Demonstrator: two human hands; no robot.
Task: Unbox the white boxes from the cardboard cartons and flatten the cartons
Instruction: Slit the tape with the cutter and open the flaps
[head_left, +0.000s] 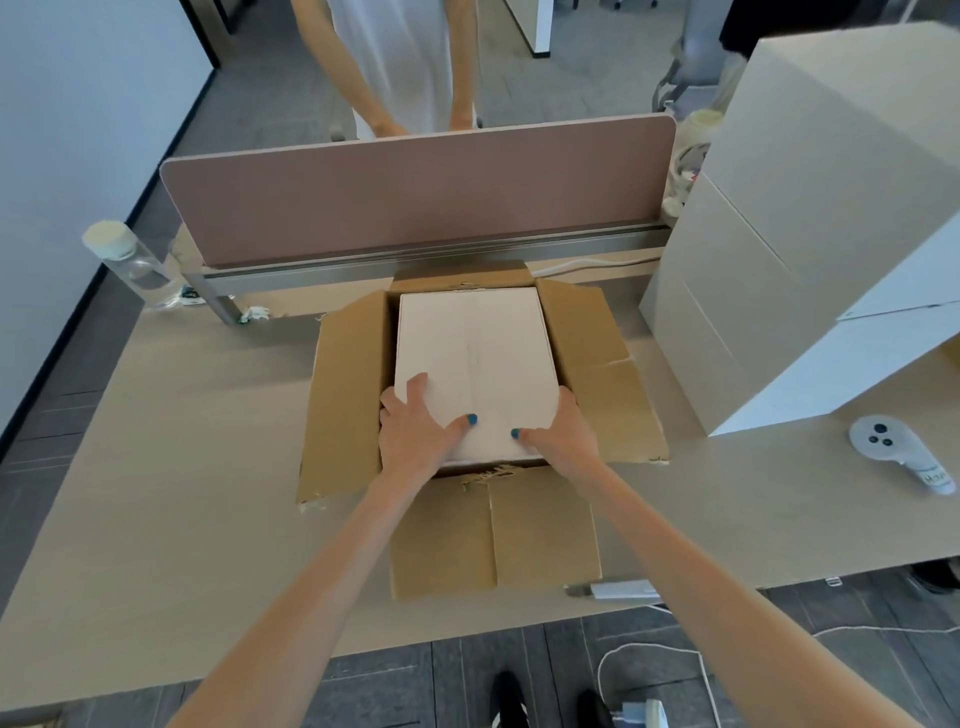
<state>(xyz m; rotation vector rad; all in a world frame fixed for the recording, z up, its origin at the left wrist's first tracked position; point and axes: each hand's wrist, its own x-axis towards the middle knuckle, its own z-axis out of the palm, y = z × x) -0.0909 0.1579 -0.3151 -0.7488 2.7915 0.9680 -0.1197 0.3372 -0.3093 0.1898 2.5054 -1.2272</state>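
A brown cardboard carton (587, 358) stands open in the middle of the desk, all its flaps folded outward. A white box (475, 343) sits inside it and fills the opening. My left hand (415, 431) grips the near left corner of the white box, thumb on its top and fingers down its left side. My right hand (563, 434) grips the near right corner the same way, thumb on top, fingers over the right edge.
Two big white boxes (810, 208) are stacked at the right. A white controller (893, 447) lies in front of them. A clear bottle (130, 260) stands at the far left. A pink divider panel (405, 192) runs along the desk's back; a person stands behind it.
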